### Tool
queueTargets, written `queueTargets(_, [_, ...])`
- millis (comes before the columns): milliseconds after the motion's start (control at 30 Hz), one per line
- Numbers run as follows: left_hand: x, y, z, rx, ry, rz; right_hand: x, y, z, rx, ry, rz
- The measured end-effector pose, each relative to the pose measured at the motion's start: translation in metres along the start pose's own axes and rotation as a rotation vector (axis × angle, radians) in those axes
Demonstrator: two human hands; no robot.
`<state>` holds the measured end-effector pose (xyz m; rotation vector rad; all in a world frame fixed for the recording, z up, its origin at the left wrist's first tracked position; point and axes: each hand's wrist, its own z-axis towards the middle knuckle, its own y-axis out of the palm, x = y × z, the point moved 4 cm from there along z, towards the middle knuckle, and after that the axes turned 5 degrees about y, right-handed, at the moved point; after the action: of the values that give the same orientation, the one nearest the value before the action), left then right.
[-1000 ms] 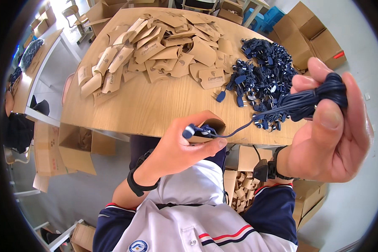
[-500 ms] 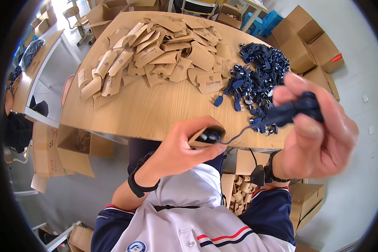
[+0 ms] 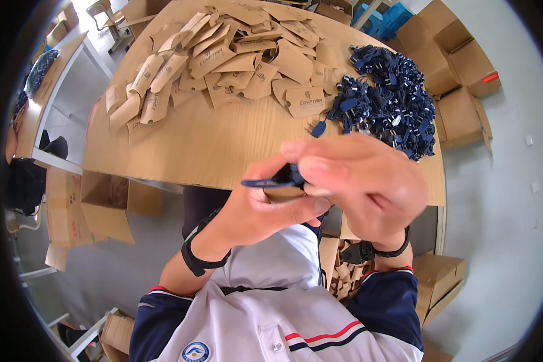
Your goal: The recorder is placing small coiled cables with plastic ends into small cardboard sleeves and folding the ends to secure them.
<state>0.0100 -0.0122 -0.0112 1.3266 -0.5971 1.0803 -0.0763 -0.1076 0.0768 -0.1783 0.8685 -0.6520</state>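
Observation:
My left hand [image 3: 242, 212] is closed around a small brown cardboard pillow box [image 3: 283, 193], held above the table's near edge. At the mouth of that box, my right hand [image 3: 371, 181] pinches a dark blue bundle of earphones [image 3: 291, 175]. A loop of the cord sticks out to the left across my left hand. How much of the bundle lies inside the box is hidden by my fingers. A large pile of similar pillow boxes [image 3: 226, 62] covers the far side of the table, and a heap of dark blue earphones [image 3: 398, 102] lies on its right.
The wooden table [image 3: 193, 142] stretches ahead of me. Below it, a carton [image 3: 346, 274] holds many pillow boxes by my right leg. Open cartons stand at the left [image 3: 105, 205] and far right [image 3: 449, 66]. Another table [image 3: 48, 90] stands at the left.
My right hand has come left and down from above the table's right side, bringing the earphones to the pillow box. My left hand still holds the box. The view has shifted slightly.

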Motion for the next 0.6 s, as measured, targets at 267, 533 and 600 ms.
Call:
queueTargets(267, [-0.002, -0.016, 0.002, 0.027, -0.002, -0.079, 0.012, 0.008, -0.004, -0.230, 0.162, -0.367])
queueTargets(533, [-0.015, -0.041, 0.015, -0.084, 0.195, 0.455, 0.021, 0.021, -0.016, -0.056, 0.139, -0.541])
queueTargets(600, [-0.026, -0.048, 0.017, -0.105, 0.164, 0.450, 0.026, 0.027, -0.018, -0.085, 0.204, -0.541])
